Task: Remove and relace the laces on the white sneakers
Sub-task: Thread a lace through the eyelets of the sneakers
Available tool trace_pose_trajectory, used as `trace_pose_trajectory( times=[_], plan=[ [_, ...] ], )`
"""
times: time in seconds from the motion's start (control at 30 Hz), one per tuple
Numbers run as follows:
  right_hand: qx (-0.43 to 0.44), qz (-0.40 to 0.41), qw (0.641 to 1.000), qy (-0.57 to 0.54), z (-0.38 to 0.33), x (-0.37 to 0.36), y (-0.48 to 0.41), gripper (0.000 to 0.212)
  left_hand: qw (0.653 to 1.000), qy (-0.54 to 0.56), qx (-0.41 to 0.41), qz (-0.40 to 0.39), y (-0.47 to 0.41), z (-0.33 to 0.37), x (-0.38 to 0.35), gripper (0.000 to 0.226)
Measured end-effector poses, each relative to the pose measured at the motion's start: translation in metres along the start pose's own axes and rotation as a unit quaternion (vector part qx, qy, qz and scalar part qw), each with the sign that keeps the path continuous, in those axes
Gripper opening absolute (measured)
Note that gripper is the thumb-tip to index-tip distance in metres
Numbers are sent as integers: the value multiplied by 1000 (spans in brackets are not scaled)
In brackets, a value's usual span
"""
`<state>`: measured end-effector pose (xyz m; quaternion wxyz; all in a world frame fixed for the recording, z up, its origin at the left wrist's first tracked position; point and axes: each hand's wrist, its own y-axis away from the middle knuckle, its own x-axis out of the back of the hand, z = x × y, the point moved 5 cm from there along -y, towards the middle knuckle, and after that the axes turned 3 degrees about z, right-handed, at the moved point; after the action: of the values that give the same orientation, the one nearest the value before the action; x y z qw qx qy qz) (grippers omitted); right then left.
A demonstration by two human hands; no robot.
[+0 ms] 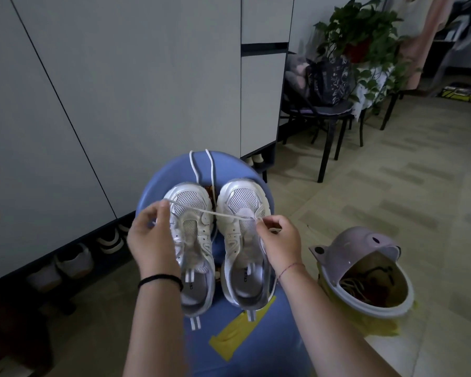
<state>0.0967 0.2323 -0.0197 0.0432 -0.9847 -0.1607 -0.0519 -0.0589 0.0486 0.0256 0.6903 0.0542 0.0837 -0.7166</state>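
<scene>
Two white sneakers stand side by side, toes away from me, on a blue stool (pixel 229 170). The left sneaker (pixel 192 232) has no lace in its eyelets. A white lace (pixel 215 213) stretches taut across both shoes. My left hand (pixel 150 240) pinches one end of it above the left sneaker's toe. My right hand (pixel 279 238) pinches the lace at the lower eyelets of the right sneaker (pixel 244 235). A second loose white lace (pixel 195 167) lies on the stool beyond the toes.
A lilac bin (pixel 365 268) with its lid tipped open stands on the floor to the right. Grey cabinets (pixel 120 91) rise on the left with shoes stored beneath. Black chairs and a potted plant (pixel 356 36) stand further back right. Yellow tape (pixel 239 333) marks the stool.
</scene>
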Motion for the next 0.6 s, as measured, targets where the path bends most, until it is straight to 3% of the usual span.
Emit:
trace_pose_trajectory(
  times=[0.13,0.3,0.6],
  plan=[
    [-6,-3,1000,-3,-1,1,1,11,985,-123,-86,-88,17,9,-29,51],
    [-13,-10,1000,4,-3,0,2,12,925,-265,-134,-237,48,-14,-72,36],
    [-1,-9,1000,6,-4,1,2,12,911,-298,-192,-213,49,-36,-86,12]
  ],
)
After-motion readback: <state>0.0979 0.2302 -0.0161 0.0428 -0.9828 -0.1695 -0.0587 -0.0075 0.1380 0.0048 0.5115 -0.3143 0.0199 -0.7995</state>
